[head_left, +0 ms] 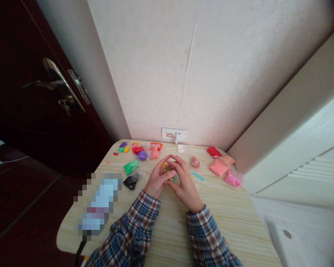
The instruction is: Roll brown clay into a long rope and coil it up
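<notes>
My left hand (158,178) and my right hand (187,184) meet over the middle of the table, fingers curved and tips together. Between them shows something small and yellow (171,179), partly in a clear, shiny film. My fingers hide most of it, so its kind and exactly how it is gripped cannot be made out. Just right of my right hand lies a flat light-blue strip (197,176). Beyond it sits a clear bag with a reddish-brown lump (195,163). Left of my left hand are a black packet (131,181) and a green packet (131,167).
Purple (142,155), red (137,150) and orange packets lie at the back left, near small fruit-shaped pieces (123,144). Several pink and red packets (218,167) lie at the right. A pixelated object (102,204) with a black cord rests on the left. The wall has a socket (174,134).
</notes>
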`<state>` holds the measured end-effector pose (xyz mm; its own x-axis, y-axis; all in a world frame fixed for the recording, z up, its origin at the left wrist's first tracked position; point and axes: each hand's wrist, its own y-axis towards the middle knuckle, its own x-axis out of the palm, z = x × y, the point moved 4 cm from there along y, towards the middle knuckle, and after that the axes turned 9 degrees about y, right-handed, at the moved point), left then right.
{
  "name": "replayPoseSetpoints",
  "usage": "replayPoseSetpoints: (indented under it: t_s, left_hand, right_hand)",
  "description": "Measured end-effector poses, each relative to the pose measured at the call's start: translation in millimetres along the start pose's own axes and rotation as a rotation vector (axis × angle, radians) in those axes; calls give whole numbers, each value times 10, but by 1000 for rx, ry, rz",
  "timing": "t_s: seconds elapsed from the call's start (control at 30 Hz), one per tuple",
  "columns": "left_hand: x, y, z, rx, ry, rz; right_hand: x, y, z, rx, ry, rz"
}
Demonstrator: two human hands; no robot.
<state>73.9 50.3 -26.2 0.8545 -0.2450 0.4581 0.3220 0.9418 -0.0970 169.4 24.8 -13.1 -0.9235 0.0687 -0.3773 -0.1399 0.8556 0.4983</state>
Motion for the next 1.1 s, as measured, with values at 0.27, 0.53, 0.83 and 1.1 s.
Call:
replayPoseSetpoints:
  t_s: [0.27,0.53,0.83,1.1]
  left_hand:
    - [-14,-5,63,68,-58,-69]
    - [-6,-48,142,207,58,-31]
    - [-11,-86,138,285,227,-54]
    - [66,-105,49,213,189,-237]
  right_hand:
    - [-75,-10,-118,-39,-268,136]
    - [-5,-34,27,199,-19,127]
    - [96,-30,-60,259,178,-63]
    - [7,-15,-71,259,145,32]
